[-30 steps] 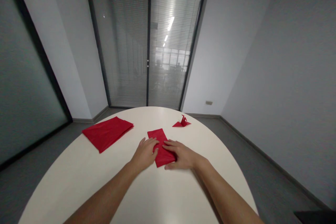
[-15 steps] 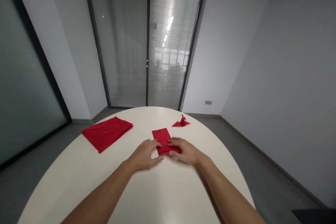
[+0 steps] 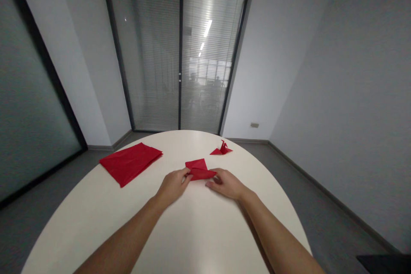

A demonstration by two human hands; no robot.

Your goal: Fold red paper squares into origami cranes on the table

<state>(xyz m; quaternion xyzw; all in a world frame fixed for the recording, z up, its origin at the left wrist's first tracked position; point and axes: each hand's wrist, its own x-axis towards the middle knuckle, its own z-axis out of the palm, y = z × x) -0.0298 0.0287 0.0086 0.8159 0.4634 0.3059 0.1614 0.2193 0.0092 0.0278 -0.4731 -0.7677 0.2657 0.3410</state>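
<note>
A small sheet of red folded paper [image 3: 199, 173] lies between my hands, its near part bent up and over toward the far part. My left hand [image 3: 174, 183] pinches its left side between thumb and fingers. At the right corner, the fingertips of my right hand [image 3: 224, 183] touch the raised flap; its thumb is set apart, lower down. Whether the right fingers grip the corner or only press behind it is hard to make out. Just beyond the paper stands a red origami crane [image 3: 222, 149] with spread wings.
A stack of red paper sheets [image 3: 131, 162] lies on the left part of the round white table [image 3: 189, 231]. The table's curved far edge faces a glass door with blinds [image 3: 180, 51]. A dark object [image 3: 385, 263] shows at the lower right.
The paper's near edge has been lifted and folded away from me, so it looks shorter. My left hand has closed from a spread pose into a pinch; my right hand has moved slightly to the right.
</note>
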